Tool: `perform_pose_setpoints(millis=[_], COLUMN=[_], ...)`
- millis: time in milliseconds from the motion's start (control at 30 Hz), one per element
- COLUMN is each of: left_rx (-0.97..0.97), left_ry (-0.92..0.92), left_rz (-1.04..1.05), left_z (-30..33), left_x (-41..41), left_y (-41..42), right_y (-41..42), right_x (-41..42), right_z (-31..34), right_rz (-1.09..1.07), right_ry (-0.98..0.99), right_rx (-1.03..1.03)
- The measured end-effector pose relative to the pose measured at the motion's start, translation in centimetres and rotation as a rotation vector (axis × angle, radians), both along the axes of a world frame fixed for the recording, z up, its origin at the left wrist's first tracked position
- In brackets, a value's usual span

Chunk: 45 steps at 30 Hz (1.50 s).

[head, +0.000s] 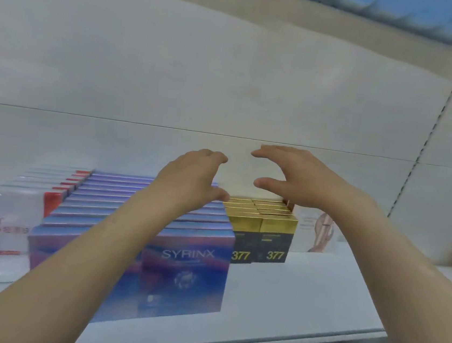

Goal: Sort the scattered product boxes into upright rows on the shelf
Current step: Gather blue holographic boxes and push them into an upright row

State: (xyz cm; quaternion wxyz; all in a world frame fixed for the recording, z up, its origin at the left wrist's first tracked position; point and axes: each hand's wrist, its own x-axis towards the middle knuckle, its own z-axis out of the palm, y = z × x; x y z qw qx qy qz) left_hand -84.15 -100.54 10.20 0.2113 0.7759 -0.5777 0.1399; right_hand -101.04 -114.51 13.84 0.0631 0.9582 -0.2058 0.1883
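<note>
Blue SYRINX boxes (185, 274) upright, black-gold 377 boxes (264, 232) beside, on shelf (303, 301)

Left hand (190, 175) and right hand (289, 175) outstretched, fingers loosely spread

A pale grey-white shelf board (304, 287) is seen under rows of blue-to-purple gradient cardboard boxes (185, 274), whose fronts are marked with white "SYRINX" lettering and a white round emblem. Beside them, black boxes with shiny gold tops (276, 239) are printed with yellow "377" numerals. Translucent white packets with red ends (11, 220) are set at the left, and a white carton with a pinkish figure print (316, 232) at the right.
</note>
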Motion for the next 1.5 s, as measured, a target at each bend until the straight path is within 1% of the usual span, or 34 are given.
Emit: perform_pose_setpoints(millis=[100,200,333,433,567,667,733,833,967,1067,1167,1233,1267,1333,1400,1433,1500], left_rx=[0.009,0.049,0.207,0.302,0.423,0.486,0.529,0.585,0.585,0.590,0.632,0.624,0.599,0.511,0.403,0.356,0.281], left_ry=[0.032,0.073,0.156,0.172,0.113,0.069,-0.012,-0.206,-0.331,-0.347,-0.305,-0.259,-0.224,-0.148,-0.076,-0.035,0.050], left_rz=[0.016,0.044,0.114,0.170,0.194,0.195,0.202,0.216,0.197,0.192,0.200,0.193,0.187,0.169,0.136,0.116,0.091], left_z=[-0.1,-1.0,-3.1,-4.5,-5.5,-5.8,-6.0,-6.5,-6.5,-6.5,-6.2,-5.6,-5.3,-4.6,-4.7,-5.0,-6.2], left_x=[-3.3,-4.8,-4.3,-3.2,-2.0,-1.5,-1.3,-1.3,-1.3,-1.5,-2.0,-2.8,-3.3,-4.6,-6.1,-6.8,-7.7], left_y=[-4.1,-7.3,-9.4,-10.5,-12.1,-13.1,-13.4,-13.6,-14.0,-13.9,-13.7,-13.9,-14.1,-14.7,-15.6,-16.1,-17.2], right_y=[-4.3,-8.6,-12.5,-14.1,-15.5,-16.4,-16.7,-16.9,-16.8,-16.8,-16.5,-16.3,-16.4,-16.9,-18.3,-19.2,-21.5], right_x=[-3.5,-5.7,-5.2,-3.6,-1.8,-1.1,-0.7,-0.2,0.0,0.0,-0.2,-0.6,-0.9,-2.1,-3.7,-4.6,-6.3], right_z=[-0.4,-2.1,-6.3,-9.4,-12.3,-12.9,-13.1,-13.4,-13.7,-13.9,-13.9,-13.4,-12.9,-11.7,-10.4,-9.8,-9.2], right_rz=[0.016,0.030,0.073,0.105,0.125,0.136,0.145,0.141,0.131,0.119,0.117,0.136,0.155,0.179,0.146,0.105,-0.001], right_ry=[0.032,0.037,0.087,0.116,0.214,0.222,0.224,0.208,0.172,0.151,0.157,0.140,0.096,-0.058,-0.185,-0.209,-0.189], right_rx=[0.012,0.047,0.131,0.149,0.040,-0.001,-0.035,-0.080,-0.083,-0.081,-0.057,-0.032,0.000,0.115,0.206,0.226,0.247])
